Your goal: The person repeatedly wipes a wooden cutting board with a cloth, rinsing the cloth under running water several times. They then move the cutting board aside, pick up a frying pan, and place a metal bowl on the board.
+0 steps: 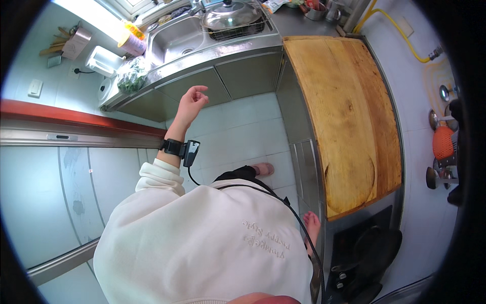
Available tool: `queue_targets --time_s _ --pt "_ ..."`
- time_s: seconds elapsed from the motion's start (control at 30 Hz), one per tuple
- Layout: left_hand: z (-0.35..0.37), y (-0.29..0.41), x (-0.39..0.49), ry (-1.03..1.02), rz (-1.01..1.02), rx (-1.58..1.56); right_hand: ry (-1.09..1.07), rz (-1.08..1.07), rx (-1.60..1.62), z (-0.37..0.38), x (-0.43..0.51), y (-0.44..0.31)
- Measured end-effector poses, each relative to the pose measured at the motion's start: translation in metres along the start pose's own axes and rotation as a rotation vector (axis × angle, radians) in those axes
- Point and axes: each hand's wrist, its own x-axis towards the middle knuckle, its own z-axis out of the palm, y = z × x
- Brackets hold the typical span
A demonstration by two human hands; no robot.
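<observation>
My left hand (194, 102) is raised over the tiled floor in front of the cabinet doors, with its fingers loosely curled and nothing seen in them. A black strap with a small device (191, 153) and a cable sits on that wrist. Low at the right, beside the counter's side, is my right hand (312, 225); only part of it shows, and whether it holds anything is hidden. Near it lies the corner of a large wooden board (345, 125) on the counter. A bag of leafy greens (131, 78) rests on the counter beyond my left hand.
A steel sink (176, 40) with a lidded pan (232, 16) on a rack stands ahead. A white electric kettle (103, 61) is at the left. At lower right are a dark cooktop (343, 243) and wall-hung utensils (443, 142). A sliding door (38, 182) borders the left.
</observation>
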Motion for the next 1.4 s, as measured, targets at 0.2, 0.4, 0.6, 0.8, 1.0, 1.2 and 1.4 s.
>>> queue_targets --time_s 0.2,0.4,0.6,0.8,1.0,1.2,1.4 --pt "0.002 -0.011 0.002 0.014 0.036 -0.093 0.019 -0.031 0.266 0.011 0.012 -0.011" --pt "0.016 -0.001 0.024 -0.260 -0.074 -0.142 0.393 -0.088 1.006 -0.013 -0.067 -0.012" --pt "0.042 0.012 0.036 -0.511 -0.034 -0.120 0.495 -0.561 1.640 -0.035 -0.186 -0.024" --pt "0.083 0.049 0.020 -0.752 0.029 -0.042 0.378 -0.713 1.421 -0.070 -0.228 -0.078" --pt "0.113 0.064 -0.012 -0.838 0.002 0.082 0.286 -0.674 1.418 -0.097 -0.207 -0.108" --pt "0.096 0.052 -0.041 -0.832 -0.046 0.076 0.439 -0.480 1.337 -0.114 -0.196 -0.114" --pt "0.060 0.031 -0.065 -0.779 -0.068 0.113 0.493 -0.391 1.189 -0.110 -0.236 -0.097"
